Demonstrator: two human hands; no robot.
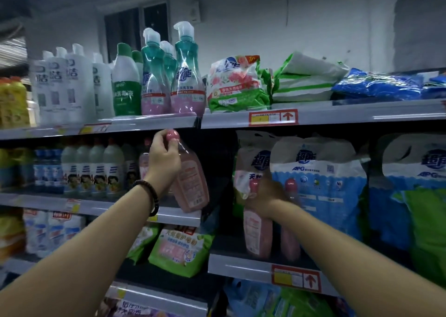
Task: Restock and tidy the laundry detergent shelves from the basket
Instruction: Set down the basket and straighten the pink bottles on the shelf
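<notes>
In the head view, blue-and-white detergent bags (318, 186) at 3 o'clock carry the letters "APG" under a blue oval logo; other label writing is too blurred to read. The left hand (164, 160), a dark bead bracelet (150, 193) on its wrist, pinches the pink cap of a clear pink bottle (190, 181), tilted at the middle shelf (101, 207) near centre. The right hand (268, 196), at 4 o'clock, is closed around the necks of two pink bottles (257, 234) standing on the lower shelf (241, 266). Teal pump bottles (185, 75) stand at 12 o'clock on the top shelf (337, 114), beside crinkled plastic refill bags (237, 85).
</notes>
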